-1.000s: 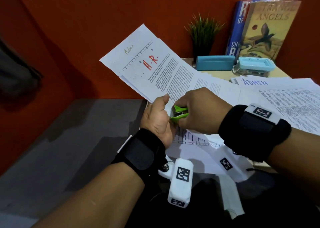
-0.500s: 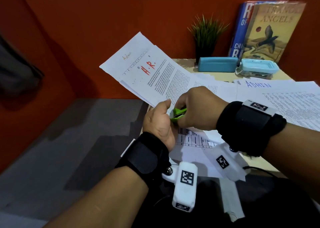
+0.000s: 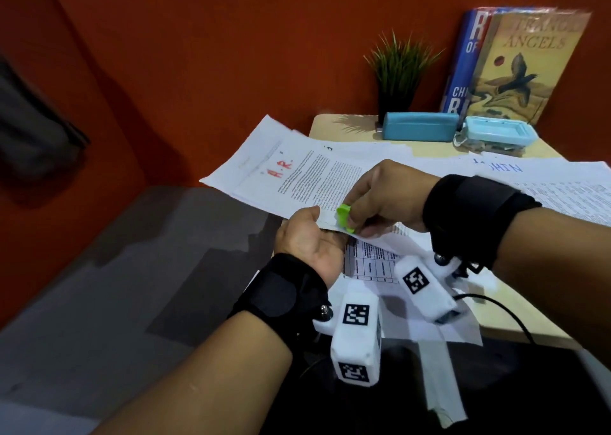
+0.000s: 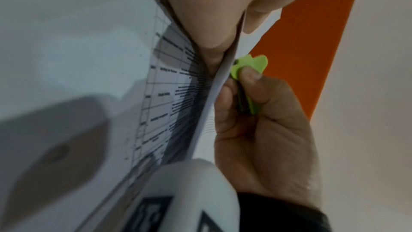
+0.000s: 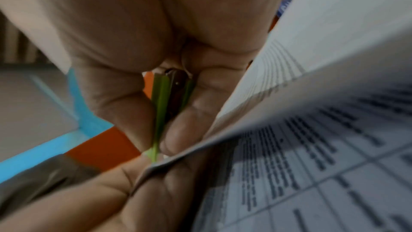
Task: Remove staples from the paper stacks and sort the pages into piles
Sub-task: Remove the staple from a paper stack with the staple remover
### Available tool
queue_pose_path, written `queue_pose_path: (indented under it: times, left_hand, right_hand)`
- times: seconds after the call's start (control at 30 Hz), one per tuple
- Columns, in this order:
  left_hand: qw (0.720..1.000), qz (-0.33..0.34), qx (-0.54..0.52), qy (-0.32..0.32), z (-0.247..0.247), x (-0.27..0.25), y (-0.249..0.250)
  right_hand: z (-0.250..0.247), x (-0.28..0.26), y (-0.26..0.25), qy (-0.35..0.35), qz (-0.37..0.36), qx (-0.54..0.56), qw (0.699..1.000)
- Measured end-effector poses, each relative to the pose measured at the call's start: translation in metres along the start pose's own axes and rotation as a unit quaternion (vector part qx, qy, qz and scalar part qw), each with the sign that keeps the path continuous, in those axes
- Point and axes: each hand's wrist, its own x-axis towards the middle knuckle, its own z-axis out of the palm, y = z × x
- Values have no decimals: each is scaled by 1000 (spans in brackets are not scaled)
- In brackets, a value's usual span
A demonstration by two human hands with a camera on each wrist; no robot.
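You are gripping the corner of the stapled stack [image 3: 297, 183] with your left hand [image 3: 305, 241], thumb on top of the sheets and the fingers curled beneath them, so the pages are fanning out away from you, past the left edge of the desk [image 3: 334, 127]. The top page is showing a red "H.R." heading above blocks of small print. Your right hand [image 3: 383, 196] is pinching the green staple remover [image 3: 344, 218] between thumb and fingers, and the tool is sitting right at the held corner, touching the paper just beside your left thumb. From the left wrist view, the staple remover [image 4: 247, 80] is lying on the far side of the paper edge, with your right hand [image 4: 263, 138] closed around it. From the right wrist view, the remover's green plastic [image 5: 160, 112] and its dark metal part are showing between your curled fingers, and the stack's corner [image 5: 289, 94] is bending over your left hand [image 5: 133, 191]. Whether the staple itself is caught cannot be told.

Under the held stack, a sheet with a printed table [image 3: 370, 266] is lying flat on the desk. Further right on the desk, a page headed in blue handwriting [image 3: 502, 168] is lying among other loose sheets.
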Motion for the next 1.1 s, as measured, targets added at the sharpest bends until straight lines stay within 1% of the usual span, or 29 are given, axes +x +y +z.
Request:
queue_pose_path:
  times: [0.17, 0.23, 0.33, 0.4, 0.5, 0.53, 0.57, 0.6, 0.67, 0.7, 0.77, 0.83, 0.9, 0.97, 1.03, 1.1]
  left_hand:
    - [1000, 5, -21, -8, 0, 7, 0]
    - [1000, 9, -26, -9, -1, 10, -2]
    - [999, -2, -44, -6, -2, 14, -2]
    - [999, -1, -47, 5, -4, 17, -1]
    - [999, 1, -42, 30, -8, 23, -1]
    - [999, 0, -35, 33, -9, 23, -2]
    - [999, 0, -26, 31, -9, 22, -2]
    - [1000, -2, -19, 24, -9, 21, -3]
    - [1000, -11, -9, 8, -6, 15, -4]
    - [1000, -16, -7, 3, -3, 12, -4]
    - [1000, -26, -6, 3, 0, 11, -3]
    - [999, -39, -13, -5, 1, 9, -1]
    - [998, -51, -20, -14, -1, 8, 1]
    - [998, -57, -29, -18, -1, 6, 3]
    - [998, -56, -38, -18, -2, 6, 3]
    - [998, -53, -37, -27, -3, 6, 3]
  right_hand:
    - [-6, 5, -1, -14, 36, 117, 992]
    - [-9, 7, -1, -10, 41, 148, 988]
    - [-7, 8, 2, -4, 48, 177, 983]
    - [-7, 10, 5, 3, 55, 218, 974]
    - [-17, 10, 7, 18, 63, 313, 948]
    - [-20, 9, 7, 25, 61, 318, 946]
    - [-22, 9, 6, 32, 59, 299, 952]
    - [-22, 9, 5, 40, 54, 257, 964]
    - [-16, 10, -1, 56, 34, 153, 986]
    - [-12, 13, -5, 62, 22, 106, 992]
    - [-4, 20, -12, 70, -2, 19, 997]
    - [0, 27, -17, 75, -19, -62, 995]
    - [-1, 31, -19, 75, -42, -185, 979]
    - [-4, 30, -23, 70, -72, -310, 945]
    - [-10, 28, -25, 73, -102, -374, 919]
    - [-15, 27, -25, 81, -131, -397, 905]
